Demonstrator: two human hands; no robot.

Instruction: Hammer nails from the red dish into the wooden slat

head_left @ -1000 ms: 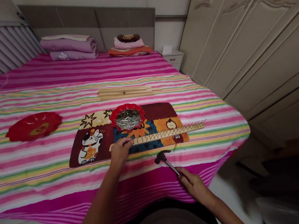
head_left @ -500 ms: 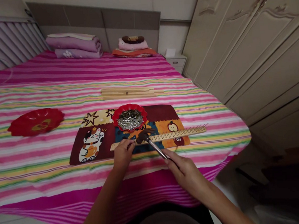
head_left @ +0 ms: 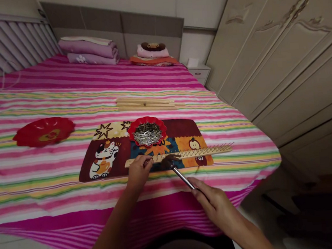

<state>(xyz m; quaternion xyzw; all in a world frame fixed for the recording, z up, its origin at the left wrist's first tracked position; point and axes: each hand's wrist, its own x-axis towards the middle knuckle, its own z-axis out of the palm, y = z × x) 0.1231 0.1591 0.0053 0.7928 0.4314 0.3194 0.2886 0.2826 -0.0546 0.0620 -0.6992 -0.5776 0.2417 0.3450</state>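
My right hand (head_left: pixel 216 202) is closed round the handle of a hammer (head_left: pixel 183 177). The dark hammer head (head_left: pixel 168 162) is just on the near side of a narrow wooden strip (head_left: pixel 131 162). A row of nails (head_left: pixel 209 150) stands up along the strip, many of them leaning, densest toward the right end. Near the strip's left part, my left hand (head_left: pixel 139 172) has thumb and forefinger pinched together; what lies between them is too small to make out. Just beyond the strip, a red scalloped bowl (head_left: pixel 130 132) holds a heap of loose nails (head_left: pixel 147 134).
The strip and bowl rest on a patterned mat (head_left: pixel 121 144) with a cat picture, on a striped bedsheet (head_left: pixel 47 171). More wooden strips (head_left: pixel 145 104) lie beyond. A red plate (head_left: pixel 43 132) is at left, folded bedding (head_left: pixel 88 49) at the back, a wardrobe (head_left: pixel 265 60) at right.
The hammer head has moved right and nearer to me, off the strip, with my right hand. My left hand stays pinched by the strip. The view has shifted slightly.
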